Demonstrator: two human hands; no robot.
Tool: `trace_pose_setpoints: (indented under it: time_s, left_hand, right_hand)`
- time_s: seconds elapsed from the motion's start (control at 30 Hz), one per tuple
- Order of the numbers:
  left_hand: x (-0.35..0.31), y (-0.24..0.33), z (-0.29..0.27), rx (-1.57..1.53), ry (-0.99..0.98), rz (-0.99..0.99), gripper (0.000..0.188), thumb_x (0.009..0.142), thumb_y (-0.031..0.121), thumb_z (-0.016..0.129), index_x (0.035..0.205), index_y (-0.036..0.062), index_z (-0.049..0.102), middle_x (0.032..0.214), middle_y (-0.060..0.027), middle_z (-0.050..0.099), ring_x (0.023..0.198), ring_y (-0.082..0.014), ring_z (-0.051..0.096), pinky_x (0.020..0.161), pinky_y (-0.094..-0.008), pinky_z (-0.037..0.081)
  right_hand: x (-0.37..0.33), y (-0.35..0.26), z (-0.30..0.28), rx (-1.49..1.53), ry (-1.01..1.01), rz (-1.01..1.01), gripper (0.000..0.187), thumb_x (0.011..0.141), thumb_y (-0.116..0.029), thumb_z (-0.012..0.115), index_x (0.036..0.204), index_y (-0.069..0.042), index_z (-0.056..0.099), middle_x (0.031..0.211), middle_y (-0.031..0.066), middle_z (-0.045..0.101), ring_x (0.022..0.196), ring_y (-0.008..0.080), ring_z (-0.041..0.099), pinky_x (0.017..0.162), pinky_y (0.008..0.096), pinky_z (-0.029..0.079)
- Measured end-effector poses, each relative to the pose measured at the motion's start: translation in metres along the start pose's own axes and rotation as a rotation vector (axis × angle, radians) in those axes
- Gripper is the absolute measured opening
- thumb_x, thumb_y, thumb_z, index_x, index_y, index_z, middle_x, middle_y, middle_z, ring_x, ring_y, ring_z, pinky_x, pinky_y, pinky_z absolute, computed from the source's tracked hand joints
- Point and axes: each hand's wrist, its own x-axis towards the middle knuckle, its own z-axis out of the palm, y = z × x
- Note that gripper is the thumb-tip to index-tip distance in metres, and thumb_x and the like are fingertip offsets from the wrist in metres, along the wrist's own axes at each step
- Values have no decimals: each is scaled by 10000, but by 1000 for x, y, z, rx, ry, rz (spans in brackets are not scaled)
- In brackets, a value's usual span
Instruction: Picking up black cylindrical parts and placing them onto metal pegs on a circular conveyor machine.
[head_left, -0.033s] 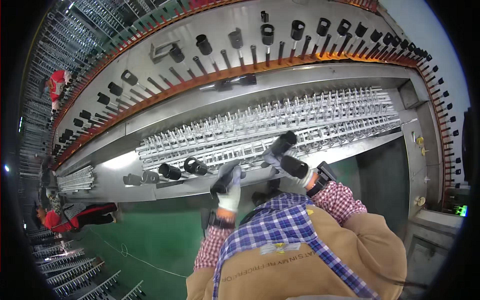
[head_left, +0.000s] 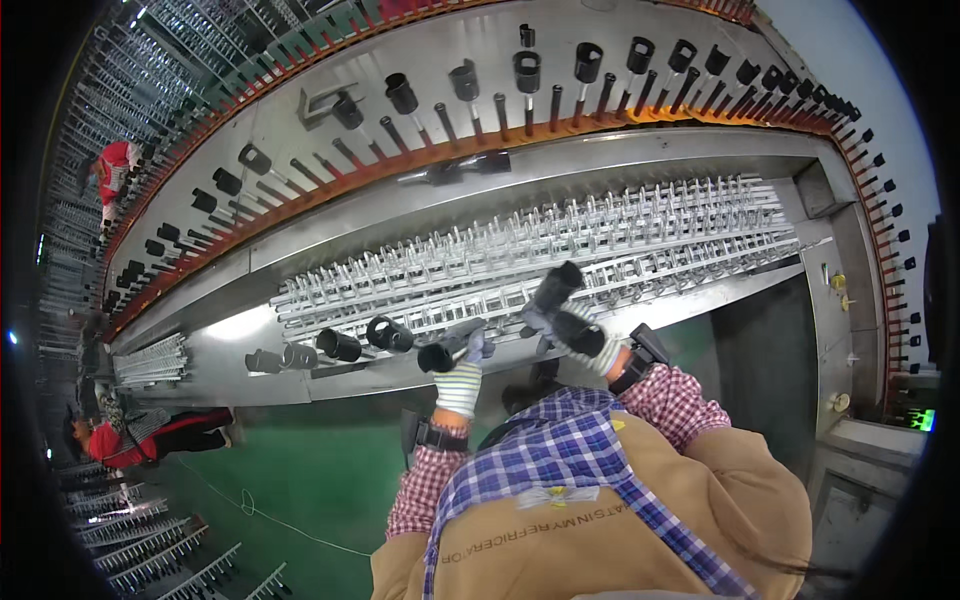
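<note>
My left hand point(head_left: 459, 372), in a grey-and-white striped glove, is closed around a black tubular cup point(head_left: 434, 358) at the near edge of the metal table. To its right, my gloved right hand point(head_left: 543, 322) is closed on two black tubular pieces: one black cylinder point(head_left: 560, 284) points away from me, and another dark cylinder point(head_left: 580, 328) lies across the palm toward the wrist. The fingers partly hide how they are gripped. Left of my left hand, a black open-ended cup point(head_left: 388, 334) and another black cup point(head_left: 339, 345) lie on the table.
Silver racks with many pegs point(head_left: 540, 235) lie stacked across the metal table point(head_left: 225, 350). Beyond them, a curved orange conveyor point(head_left: 560, 127) carries black cups on upright rods. Two greyish cups point(head_left: 299, 356) lie farther left. A person in red point(head_left: 130, 440) is at the left.
My left hand has turned and lifted slightly, bringing its black cup farther into view. My right hand and its pieces have shifted slightly left. The conveyor's cups have moved a little left.
</note>
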Motion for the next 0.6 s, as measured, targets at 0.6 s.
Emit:
trace_pose_setpoints:
  time_s: [0.6]
  left_hand:
    - [-11, 39, -35, 876, -170, -23, 558, 789, 412, 538, 1170, 16, 445, 1050, -234, 526, 965, -390, 509, 841, -400, 405]
  right_hand:
    - [-2, 14, -65, -850, -21, 10, 210, 839, -212, 526, 888, -8, 543, 555, 72, 574, 400, 176, 545, 402, 285, 445]
